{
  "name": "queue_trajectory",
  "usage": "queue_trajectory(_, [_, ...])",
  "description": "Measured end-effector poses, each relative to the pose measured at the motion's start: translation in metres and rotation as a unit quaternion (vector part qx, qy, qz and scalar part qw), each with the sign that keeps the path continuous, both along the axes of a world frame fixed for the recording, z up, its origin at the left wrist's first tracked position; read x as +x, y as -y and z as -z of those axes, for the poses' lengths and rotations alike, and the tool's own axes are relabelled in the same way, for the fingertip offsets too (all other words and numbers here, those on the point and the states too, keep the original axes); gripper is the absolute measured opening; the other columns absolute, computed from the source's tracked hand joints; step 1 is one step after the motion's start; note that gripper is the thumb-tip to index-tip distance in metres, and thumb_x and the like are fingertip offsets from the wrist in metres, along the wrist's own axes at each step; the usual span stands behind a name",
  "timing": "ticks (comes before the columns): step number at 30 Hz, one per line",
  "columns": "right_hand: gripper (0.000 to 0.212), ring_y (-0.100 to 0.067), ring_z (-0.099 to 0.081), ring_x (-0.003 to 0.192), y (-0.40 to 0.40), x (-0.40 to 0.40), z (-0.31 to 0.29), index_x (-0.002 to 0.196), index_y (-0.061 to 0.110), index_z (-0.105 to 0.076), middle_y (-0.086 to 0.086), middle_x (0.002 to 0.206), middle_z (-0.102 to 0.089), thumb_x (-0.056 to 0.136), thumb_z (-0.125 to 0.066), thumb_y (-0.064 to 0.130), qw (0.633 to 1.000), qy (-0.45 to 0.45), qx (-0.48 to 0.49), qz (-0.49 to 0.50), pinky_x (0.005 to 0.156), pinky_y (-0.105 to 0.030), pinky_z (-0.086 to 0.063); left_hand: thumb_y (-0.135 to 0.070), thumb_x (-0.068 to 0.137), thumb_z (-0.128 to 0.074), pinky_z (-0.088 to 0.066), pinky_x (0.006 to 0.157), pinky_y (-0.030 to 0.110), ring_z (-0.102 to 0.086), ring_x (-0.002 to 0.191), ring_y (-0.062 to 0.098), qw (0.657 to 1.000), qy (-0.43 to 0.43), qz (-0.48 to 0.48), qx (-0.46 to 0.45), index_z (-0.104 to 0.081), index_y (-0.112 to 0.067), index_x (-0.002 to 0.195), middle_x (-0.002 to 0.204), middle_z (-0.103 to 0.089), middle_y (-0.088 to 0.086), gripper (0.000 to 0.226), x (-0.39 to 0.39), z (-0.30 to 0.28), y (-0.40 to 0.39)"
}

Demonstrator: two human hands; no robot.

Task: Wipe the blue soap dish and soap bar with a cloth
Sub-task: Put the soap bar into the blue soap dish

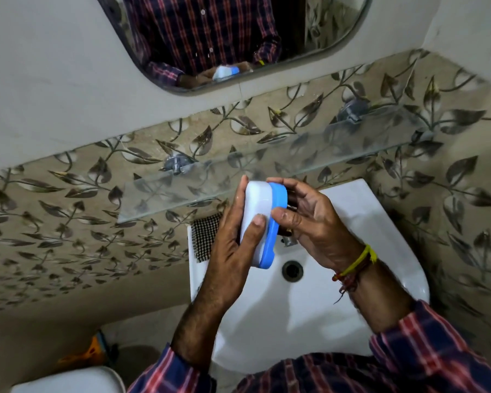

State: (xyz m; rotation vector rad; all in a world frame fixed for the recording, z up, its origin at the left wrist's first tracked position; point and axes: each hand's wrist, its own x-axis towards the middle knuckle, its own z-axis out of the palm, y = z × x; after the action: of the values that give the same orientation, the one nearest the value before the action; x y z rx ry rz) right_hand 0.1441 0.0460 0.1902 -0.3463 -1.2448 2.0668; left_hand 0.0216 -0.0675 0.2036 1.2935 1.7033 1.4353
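Note:
Over the sink, the white soap bar [256, 205] lies in the blue soap dish [273, 231], both tipped on edge. My left hand [233, 239] grips the soap, thumb across its face and fingers behind it. My right hand [312, 222] holds the blue dish from the right, thumb on its rim and fingers curled over its far end. A black-and-white checked cloth [206, 236] lies on the sink's back left corner, partly hidden by my left hand.
The white sink [309, 307] with its drain [292, 270] is under my hands, the tap mostly hidden behind them. A glass shelf [267, 168] juts from the leaf-patterned tiled wall just beyond. A mirror [224, 38] hangs above. A white toilet [68, 381] stands at lower left.

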Motion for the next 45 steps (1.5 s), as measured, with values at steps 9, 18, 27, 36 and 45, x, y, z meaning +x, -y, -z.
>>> queue_trajectory(9, [0.053,-0.021,-0.064,0.102,0.003,-0.008,-0.009,0.134,0.006,-0.051,-0.008,0.120,-0.064,0.083,-0.066,0.005,1.000,-0.004,0.005,-0.014,0.079,-0.033,-0.057,-0.052,0.100,-0.042,-0.031,0.111,0.012,-0.032,0.145,-0.002,0.994,-0.088,-0.058,0.017,-0.022,-0.038,0.159,0.156,-0.032,-0.025,0.064,0.004,-0.002,0.002])
queue_trajectory(18, [0.056,-0.017,-0.062,0.096,-0.004,-0.010,-0.009,0.128,0.005,-0.049,-0.007,0.113,-0.061,0.077,-0.070,0.000,0.999,0.026,0.031,-0.021,0.080,-0.033,-0.057,-0.059,0.081,-0.072,-0.020,0.110,0.003,-0.019,0.148,-0.006,0.986,-0.150,0.048,-0.049,-0.001,-0.042,0.158,0.165,-0.020,-0.017,0.106,-0.014,-0.014,0.005])
queue_trajectory(27, [0.061,-0.021,-0.062,0.113,-0.035,-0.025,-0.032,0.129,0.006,-0.053,-0.012,0.126,-0.064,0.074,-0.079,0.009,0.991,0.036,0.099,0.082,0.088,-0.029,-0.055,-0.044,0.058,-0.094,-0.054,0.094,0.020,-0.057,0.117,0.005,0.988,-0.149,-0.023,0.031,-0.051,-0.029,0.144,0.132,-0.053,0.006,0.097,-0.068,-0.043,-0.019])
queue_trajectory(36, [0.059,-0.011,-0.059,0.119,-0.074,-0.028,-0.033,0.124,0.017,-0.056,0.002,0.123,-0.064,0.073,-0.086,0.020,0.884,0.215,0.339,0.241,0.103,-0.028,-0.048,-0.027,0.056,-0.098,-0.056,0.098,0.044,-0.068,0.113,0.022,0.984,-0.141,-0.072,0.080,-0.060,-0.011,0.135,0.131,-0.067,0.006,0.089,-0.095,-0.035,-0.077])
queue_trajectory(45, [0.061,-0.029,-0.046,0.120,-0.092,-0.026,-0.015,0.126,0.013,-0.061,-0.006,0.113,-0.068,0.071,-0.086,0.019,0.768,0.380,0.404,0.321,0.102,-0.036,-0.040,-0.015,0.060,-0.096,-0.055,0.095,0.032,-0.065,0.113,0.022,0.971,-0.221,-0.090,-0.002,-0.055,-0.010,0.140,0.132,-0.066,0.009,0.090,-0.082,-0.018,-0.106])
